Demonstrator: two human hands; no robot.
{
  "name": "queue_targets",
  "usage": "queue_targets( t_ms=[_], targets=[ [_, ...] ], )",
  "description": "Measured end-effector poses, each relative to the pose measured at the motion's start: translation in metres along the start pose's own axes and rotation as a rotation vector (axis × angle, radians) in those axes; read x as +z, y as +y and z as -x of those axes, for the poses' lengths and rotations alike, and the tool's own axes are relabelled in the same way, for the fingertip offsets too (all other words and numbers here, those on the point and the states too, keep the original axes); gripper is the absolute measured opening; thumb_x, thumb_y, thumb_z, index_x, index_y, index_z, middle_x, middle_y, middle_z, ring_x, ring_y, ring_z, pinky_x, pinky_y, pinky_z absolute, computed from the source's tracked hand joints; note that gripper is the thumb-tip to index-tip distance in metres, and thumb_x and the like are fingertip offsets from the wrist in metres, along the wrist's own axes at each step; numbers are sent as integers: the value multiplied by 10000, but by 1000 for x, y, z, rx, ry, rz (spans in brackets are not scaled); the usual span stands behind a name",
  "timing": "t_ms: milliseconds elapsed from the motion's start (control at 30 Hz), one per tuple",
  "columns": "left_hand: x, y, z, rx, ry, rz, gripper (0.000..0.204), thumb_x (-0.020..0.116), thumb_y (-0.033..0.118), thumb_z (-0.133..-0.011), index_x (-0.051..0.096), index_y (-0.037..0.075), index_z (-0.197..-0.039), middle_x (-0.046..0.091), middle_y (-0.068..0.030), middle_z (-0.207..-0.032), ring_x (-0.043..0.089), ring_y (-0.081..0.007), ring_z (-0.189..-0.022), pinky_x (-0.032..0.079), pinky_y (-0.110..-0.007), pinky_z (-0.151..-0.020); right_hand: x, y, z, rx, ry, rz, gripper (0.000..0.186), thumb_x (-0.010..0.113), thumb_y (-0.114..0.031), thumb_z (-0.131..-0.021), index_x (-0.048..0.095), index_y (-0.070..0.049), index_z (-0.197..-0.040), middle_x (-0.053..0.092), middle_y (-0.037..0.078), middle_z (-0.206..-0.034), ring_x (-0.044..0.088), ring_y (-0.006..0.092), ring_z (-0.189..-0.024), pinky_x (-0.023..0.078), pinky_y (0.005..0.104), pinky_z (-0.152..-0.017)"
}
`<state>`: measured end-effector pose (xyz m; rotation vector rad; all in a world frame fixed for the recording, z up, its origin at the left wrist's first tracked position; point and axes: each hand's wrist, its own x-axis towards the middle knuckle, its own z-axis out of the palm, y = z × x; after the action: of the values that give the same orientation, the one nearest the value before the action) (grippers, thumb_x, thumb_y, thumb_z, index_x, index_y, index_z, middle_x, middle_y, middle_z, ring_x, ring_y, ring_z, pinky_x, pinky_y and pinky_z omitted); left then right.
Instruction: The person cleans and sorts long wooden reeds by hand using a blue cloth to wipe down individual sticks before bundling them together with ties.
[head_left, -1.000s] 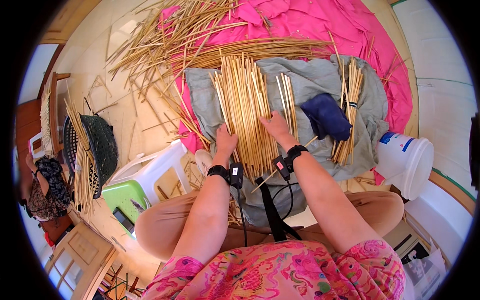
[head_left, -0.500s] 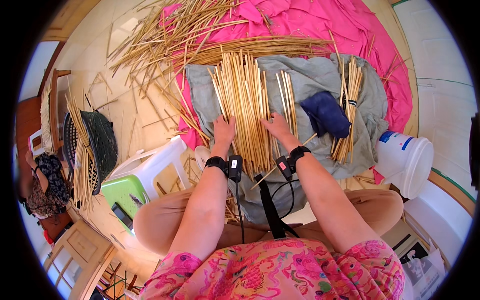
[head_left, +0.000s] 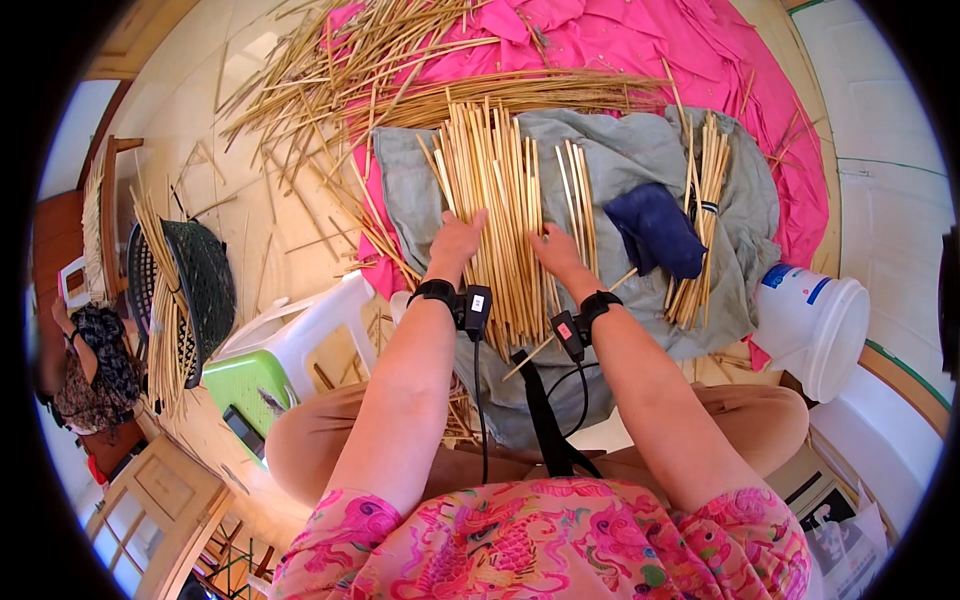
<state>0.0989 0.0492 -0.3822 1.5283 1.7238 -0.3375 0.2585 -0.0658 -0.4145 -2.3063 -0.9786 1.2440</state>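
Note:
A wide layer of pale reed stalks (head_left: pixel 505 180) lies lengthwise in front of me on a grey cloth (head_left: pixel 400 170). My left hand (head_left: pixel 457 242) rests over its left edge, thumb and forefinger spread apart on the stalks. At the right edge, my right hand (head_left: pixel 558 250) touches the outer stalks, thumb and forefinger apart; its other fingers are partly hidden. Just beyond that hand lies a small separate group of stalks (head_left: pixel 580 190). Both wrists wear black straps with small boxes and cables.
Right of the stalks are a dark blue cloth (head_left: pixel 655 230), a tied stalk bundle (head_left: pixel 710 165) and a white bucket (head_left: pixel 835 325). Loose stalks (head_left: pixel 330 70) cover pink fabric (head_left: pixel 740 60) behind. Left are a white and green stool (head_left: pixel 250 385), a dark basket (head_left: pixel 205 290) and another person (head_left: pixel 95 380).
My left hand has slid up and to the right, farther onto the stalks. My right hand has shifted slightly to the right, still at the edge.

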Motion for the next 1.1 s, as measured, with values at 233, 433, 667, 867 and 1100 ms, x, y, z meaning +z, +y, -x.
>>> queue_targets(
  t_ms=[233, 433, 667, 867, 1100],
  targets=[
    [17, -4, 1, 112, -37, 114, 791, 594, 578, -737, 367, -95, -1086, 563, -304, -1011, 551, -421, -974, 442, -425, -825, 15, -31, -6, 105, -42, 30, 515, 476, -454, -832, 526, 23, -1022, 575, 266, -1021, 540, 408, -974, 430, 438, -837],
    [36, -15, 23, 216, 43, 258, 760, 604, 506, -761, 305, -67, -1161, 527, -317, -1066, 521, -427, -1017, 426, -438, -848, 21, -26, -3, 37, -112, -106, 525, 519, -416, -826, 504, 45, -1078, 584, 253, -1009, 559, 376, -957, 434, 409, -813],
    [37, -27, 23, 124, 74, 121, 860, 582, 508, -768, 237, -72, -1302, 371, -326, -1248, 366, -409, -1190, 338, -417, -976, 1, 13, 7, 38, 90, -180, 580, 563, -401, -810, 476, 31, -1187, 517, 257, -1155, 515, 340, -1062, 415, 386, -883],
    [5, -24, 23, 325, 217, -76, 776, 653, 463, -725, 367, -47, -1235, 458, -267, -1147, 422, -388, -1128, 367, -411, -945, -53, -11, 36, 222, -107, -736, 612, 416, -558, -853, 430, -92, -1249, 521, 84, -924, 466, 137, -663, 339, 238, -453],
    [-34, 53, 96, 584, -609, 494, 603, 683, 366, -749, 450, 28, -1190, 526, -102, -1114, 563, -204, -927, 440, -332, -842, -104, -66, 84, 47, -464, -1289, 600, 283, -551, -909, 421, -74, -1245, 536, 56, -820, 414, 101, -566, 253, 187, -413]
  ],
)
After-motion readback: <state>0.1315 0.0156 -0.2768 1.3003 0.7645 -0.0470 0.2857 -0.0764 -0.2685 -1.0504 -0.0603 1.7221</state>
